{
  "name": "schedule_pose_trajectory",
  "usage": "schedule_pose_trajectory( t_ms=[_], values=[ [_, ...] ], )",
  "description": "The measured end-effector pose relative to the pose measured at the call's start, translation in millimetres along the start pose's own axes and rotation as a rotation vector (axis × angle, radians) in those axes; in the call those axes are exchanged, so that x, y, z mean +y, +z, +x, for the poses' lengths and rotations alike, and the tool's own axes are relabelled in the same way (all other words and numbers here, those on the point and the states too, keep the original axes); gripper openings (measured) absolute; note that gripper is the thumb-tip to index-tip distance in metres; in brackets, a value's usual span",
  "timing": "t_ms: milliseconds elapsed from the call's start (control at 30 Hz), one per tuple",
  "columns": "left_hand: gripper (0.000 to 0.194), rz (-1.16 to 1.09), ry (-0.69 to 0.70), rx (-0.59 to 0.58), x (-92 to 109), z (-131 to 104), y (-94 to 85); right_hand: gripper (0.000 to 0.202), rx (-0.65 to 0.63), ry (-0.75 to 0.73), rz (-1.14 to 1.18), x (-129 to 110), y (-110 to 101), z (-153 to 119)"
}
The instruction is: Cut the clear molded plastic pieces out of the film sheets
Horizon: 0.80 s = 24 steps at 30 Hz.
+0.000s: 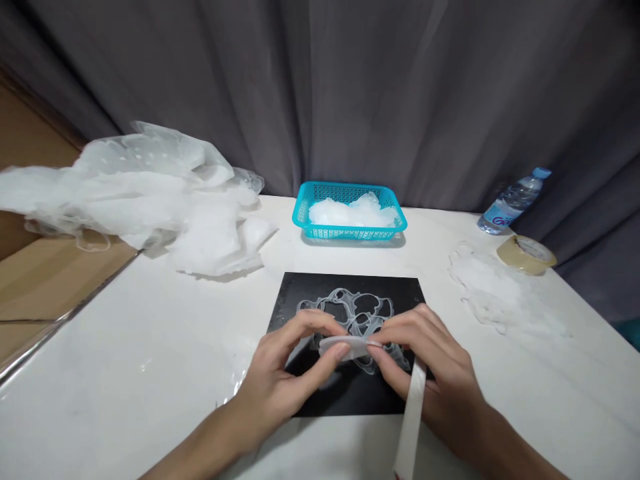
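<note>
Between both hands is a small, flat, whitish translucent piece [353, 347], seen nearly edge-on above a black mat [345, 403]. My left hand [285, 373] pinches its left end between thumb and fingers. On the other end, my right hand [433, 360] has a similar pinch. A long white strip-like item [413, 420] also sticks out below my right palm toward the front; its kind is unclear. Beneath the fingers, a tangle of thin translucent offcuts [357, 303] with round holes lies on the mat, partly hidden by my hands.
At the back stands a blue basket [350, 232] with white translucent pieces inside. A big heap of white sheets [165, 200] spreads at the left, beside a cardboard box [60, 280]. To the right are a water bottle [513, 203], a tape roll [525, 255] and translucent scraps [500, 293].
</note>
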<state>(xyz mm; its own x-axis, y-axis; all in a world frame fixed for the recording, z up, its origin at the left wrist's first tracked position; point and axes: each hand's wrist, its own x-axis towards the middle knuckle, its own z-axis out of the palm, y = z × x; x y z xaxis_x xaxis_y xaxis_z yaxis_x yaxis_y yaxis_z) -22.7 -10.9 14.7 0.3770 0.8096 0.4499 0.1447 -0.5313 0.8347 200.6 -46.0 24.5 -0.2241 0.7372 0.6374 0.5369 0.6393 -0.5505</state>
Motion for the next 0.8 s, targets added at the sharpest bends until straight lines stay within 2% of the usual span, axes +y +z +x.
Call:
schedule_pose_trajectory(
  t_ms=[167,233,300,367,467,533,700,800],
  values=[
    [0.013,0.062,0.003,-0.038,-3.7,-3.5,2.0,0.012,-0.005,0.010,-0.003,1.9,1.8,-1.0],
    [0.009,0.028,-0.057,-0.015,-1.7,-3.6,3.0,0.013,-0.046,0.077,0.025,5.1,-0.1,1.6],
    [0.005,-0.013,-0.129,-0.004,0.7,-2.9,3.7,0.013,-0.144,0.176,0.091,10.0,-2.9,4.6],
    [0.002,-0.048,-0.184,-0.003,2.1,-1.5,3.8,0.004,-0.235,0.276,0.176,15.5,-5.2,6.6],
    [0.009,-0.097,-0.257,-0.026,1.5,1.8,3.0,0.010,-0.270,0.370,0.253,21.4,-5.3,6.6],
    [0.015,-0.143,-0.314,-0.069,0.2,4.0,2.2,0.010,-0.252,0.372,0.261,22.9,-2.9,5.4],
    [0.020,-0.182,-0.441,-0.302,-1.4,3.3,2.6,0.009,-0.239,0.361,0.281,22.3,2.9,2.7],
    [0.021,-0.173,-0.446,-0.296,-2.7,-0.7,4.0,0.012,-0.256,0.428,0.321,21.9,0.5,2.9]
  ],
)
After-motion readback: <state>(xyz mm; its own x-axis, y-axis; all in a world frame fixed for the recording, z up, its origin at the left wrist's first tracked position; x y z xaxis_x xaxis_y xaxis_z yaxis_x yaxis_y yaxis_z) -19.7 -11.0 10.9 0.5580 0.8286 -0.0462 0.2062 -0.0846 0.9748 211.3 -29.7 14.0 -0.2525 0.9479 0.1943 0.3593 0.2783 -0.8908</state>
